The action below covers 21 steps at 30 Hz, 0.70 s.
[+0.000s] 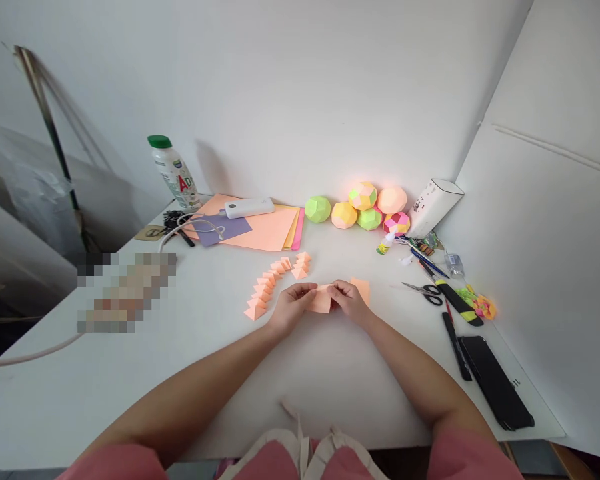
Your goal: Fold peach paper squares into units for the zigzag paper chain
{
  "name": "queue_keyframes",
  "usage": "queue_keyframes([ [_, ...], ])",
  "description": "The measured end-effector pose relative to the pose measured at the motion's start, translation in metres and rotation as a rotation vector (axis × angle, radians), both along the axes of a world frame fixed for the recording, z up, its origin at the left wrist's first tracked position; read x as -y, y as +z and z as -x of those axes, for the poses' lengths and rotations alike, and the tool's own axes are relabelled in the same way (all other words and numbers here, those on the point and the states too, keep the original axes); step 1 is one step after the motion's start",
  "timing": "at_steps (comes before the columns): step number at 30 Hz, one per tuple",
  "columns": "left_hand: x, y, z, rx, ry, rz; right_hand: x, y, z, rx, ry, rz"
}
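My left hand (293,305) pinches the left end of a small peach sheet of paper (321,301). At its other end my right hand (349,301) grips the same sheet, so it is held between both hands above the white table. Partly hidden behind my right hand lies a flat peach paper piece (361,289). Beyond my left hand, a curved row of folded peach paper units (264,287) stands on the table, with a shorter row of the same units (301,265) beside it.
Colourful paper balls (363,207) sit against the wall. Coloured sheets (270,230) with a white power bank (250,207) lie at the back left, near a bottle (176,175). Scissors (425,291), a cutter (459,303) and a black phone (497,383) lie on the right.
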<state>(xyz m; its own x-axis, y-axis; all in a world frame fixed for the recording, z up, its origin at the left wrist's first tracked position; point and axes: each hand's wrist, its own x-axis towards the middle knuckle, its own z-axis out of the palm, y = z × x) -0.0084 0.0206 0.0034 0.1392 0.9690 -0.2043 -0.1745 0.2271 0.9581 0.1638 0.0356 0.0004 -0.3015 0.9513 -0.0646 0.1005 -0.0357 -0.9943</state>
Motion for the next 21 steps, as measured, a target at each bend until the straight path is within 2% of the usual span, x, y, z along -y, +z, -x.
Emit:
queue_keyframes([
  [8, 0.0046, -0.0037, -0.005, -0.004, 0.088, -0.044, 0.0007, 0.0004, -0.0005, -0.008, -0.021, -0.007],
  [15, 0.0081, -0.003, -0.0064, 0.063, 0.008, -0.071, 0.0007, 0.0006, -0.0024, 0.034, -0.075, -0.028],
  [21, 0.0069, -0.0011, -0.0054, 0.048, 0.055, -0.064, 0.0012, -0.0036, -0.0012, -0.004, 0.019, -0.015],
])
